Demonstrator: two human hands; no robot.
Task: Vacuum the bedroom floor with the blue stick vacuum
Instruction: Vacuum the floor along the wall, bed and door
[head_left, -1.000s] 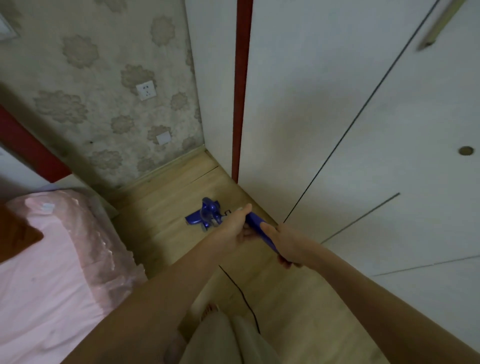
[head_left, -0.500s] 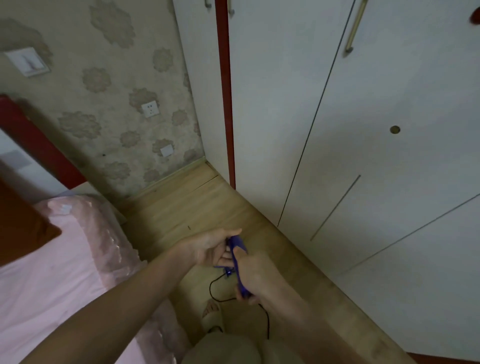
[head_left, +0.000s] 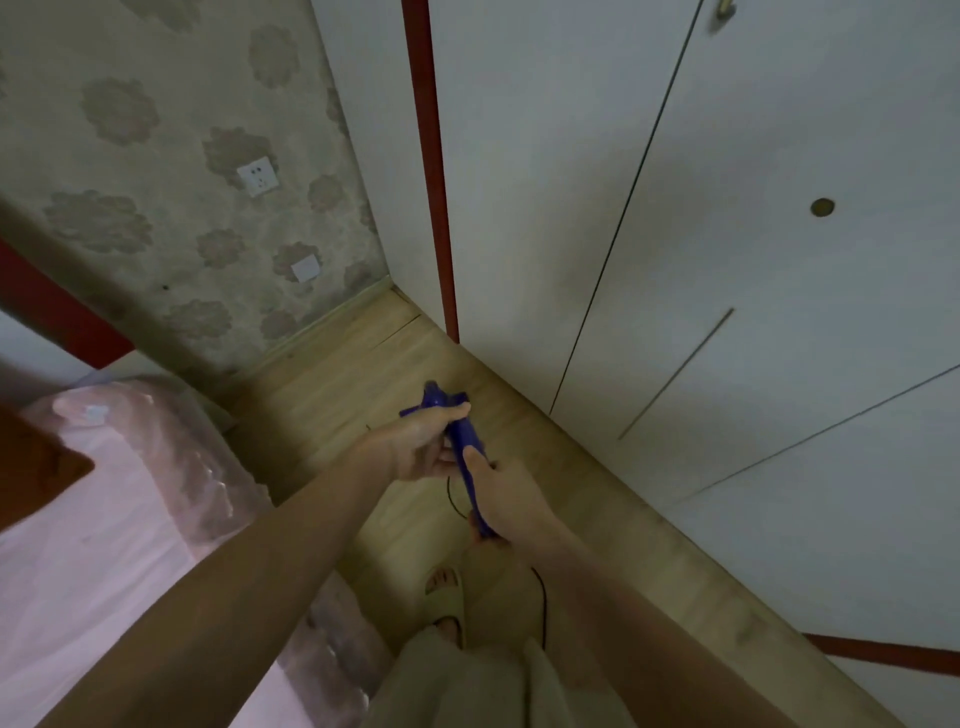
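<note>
One vacuum (head_left: 464, 436), two hands, two wall plates.

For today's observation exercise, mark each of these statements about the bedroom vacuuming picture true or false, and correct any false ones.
1. Both hands hold the blue stick vacuum. True: the left hand grips higher up, the right hand lower down.
2. The floor is carpeted. False: it is light wood.
3. A white wall socket sits on the patterned wallpaper. True.
4. The bed cover is green. False: it is pink.
5. A black cord trails near the person's slipper. True.
</note>
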